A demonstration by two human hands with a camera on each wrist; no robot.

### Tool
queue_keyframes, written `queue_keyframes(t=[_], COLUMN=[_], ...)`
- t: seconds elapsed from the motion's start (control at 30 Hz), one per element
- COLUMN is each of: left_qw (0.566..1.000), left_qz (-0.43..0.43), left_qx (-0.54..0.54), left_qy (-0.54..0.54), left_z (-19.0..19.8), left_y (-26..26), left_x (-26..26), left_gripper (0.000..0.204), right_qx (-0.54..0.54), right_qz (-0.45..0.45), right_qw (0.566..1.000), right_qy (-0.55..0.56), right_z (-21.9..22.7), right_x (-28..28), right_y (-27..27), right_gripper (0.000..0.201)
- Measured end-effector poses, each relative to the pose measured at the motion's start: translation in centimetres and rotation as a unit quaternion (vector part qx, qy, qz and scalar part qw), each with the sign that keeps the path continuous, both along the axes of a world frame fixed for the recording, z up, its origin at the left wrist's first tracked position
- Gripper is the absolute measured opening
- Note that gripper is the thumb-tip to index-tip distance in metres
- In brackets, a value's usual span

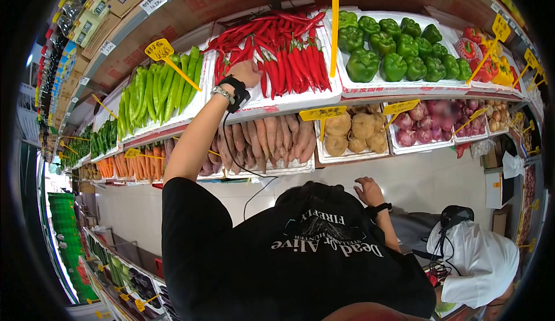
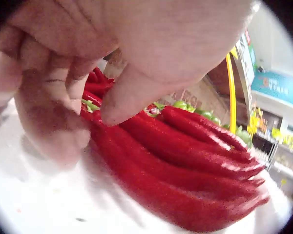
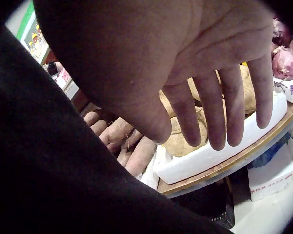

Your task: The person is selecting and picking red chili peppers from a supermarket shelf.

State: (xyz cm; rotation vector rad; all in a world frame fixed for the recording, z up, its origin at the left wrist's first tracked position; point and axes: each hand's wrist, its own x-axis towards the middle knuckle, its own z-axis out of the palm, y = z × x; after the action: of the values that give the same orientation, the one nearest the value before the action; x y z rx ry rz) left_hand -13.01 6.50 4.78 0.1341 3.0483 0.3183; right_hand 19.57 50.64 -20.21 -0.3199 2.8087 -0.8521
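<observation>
My left hand reaches into the white foam tray of red chili peppers, at the left end of the neat front row. In the left wrist view, thumb and fingers pinch the stem end of the nearest red chili pepper, which lies along the others. The fingertips are blurred there. My right hand hangs low at my side in front of the lower shelf, holding nothing. Its fingers are extended and slightly spread, overlapping the tan round roots in the right wrist view.
Green long peppers lie left of the chilies, green bell peppers right. Yellow price signs stick up between trays. Below are sweet potatoes and red onions. A person in white is at the lower right.
</observation>
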Motion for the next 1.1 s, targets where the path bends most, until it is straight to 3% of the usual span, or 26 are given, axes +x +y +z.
queue_keyframes(t=[0.03, 0.17, 0.27, 0.3, 0.33, 0.43, 0.53, 0.6, 0.67, 0.77, 1.1], left_qw=[0.992, 0.957, 0.973, 0.993, 0.997, 0.988, 0.982, 0.992, 0.993, 0.987, 0.979], left_qz=[0.037, 0.074, 0.028, -0.020, -0.013, 0.102, 0.115, 0.087, 0.095, 0.106, 0.106], left_qx=[0.084, 0.229, 0.191, 0.105, 0.067, -0.055, -0.147, -0.085, -0.066, -0.120, -0.174], left_qy=[-0.092, -0.164, -0.129, -0.046, 0.021, 0.107, 0.032, -0.025, -0.037, 0.020, -0.010], left_z=[0.5, 0.0, 1.1, 1.2, 1.5, 2.6, 4.2, 3.9, 3.3, 1.5, 3.5], left_y=[0.5, 0.5, -0.8, -1.9, -3.3, -6.1, -5.4, -5.2, -4.6, -4.5, -2.9], left_x=[0.3, 1.0, 2.4, 2.4, 2.8, 3.7, 5.4, 5.1, 4.7, 3.4, 2.8], left_gripper=[0.039, 0.040, 0.037, 0.032, 0.025, 0.029, 0.047, 0.057, 0.059, 0.047, 0.057], right_qx=[-0.002, -0.001, -0.008, -0.009, -0.009, -0.011, -0.003, 0.000, -0.003, -0.006, -0.003], right_qz=[0.000, 0.005, 0.002, 0.003, 0.004, 0.008, 0.026, 0.035, 0.045, 0.050, 0.031], right_qw=[1.000, 1.000, 1.000, 1.000, 1.000, 1.000, 1.000, 0.999, 0.999, 0.999, 0.999], right_qy=[-0.004, 0.004, 0.005, -0.002, -0.010, -0.018, -0.016, -0.021, -0.012, 0.002, -0.007], right_z=[-0.1, -0.7, -0.8, -0.5, -0.2, 0.1, -0.5, 0.1, 0.4, 0.9, 0.5], right_x=[0.0, 0.0, -0.1, -0.3, -0.3, -0.2, -0.3, -0.6, -1.1, -1.6, -0.5], right_y=[0.1, 0.2, 0.1, 0.1, 0.1, 0.1, 0.3, 0.1, 0.0, -0.3, 0.0], right_gripper=[0.024, 0.025, 0.026, 0.026, 0.026, 0.026, 0.026, 0.026, 0.025, 0.024, 0.024])
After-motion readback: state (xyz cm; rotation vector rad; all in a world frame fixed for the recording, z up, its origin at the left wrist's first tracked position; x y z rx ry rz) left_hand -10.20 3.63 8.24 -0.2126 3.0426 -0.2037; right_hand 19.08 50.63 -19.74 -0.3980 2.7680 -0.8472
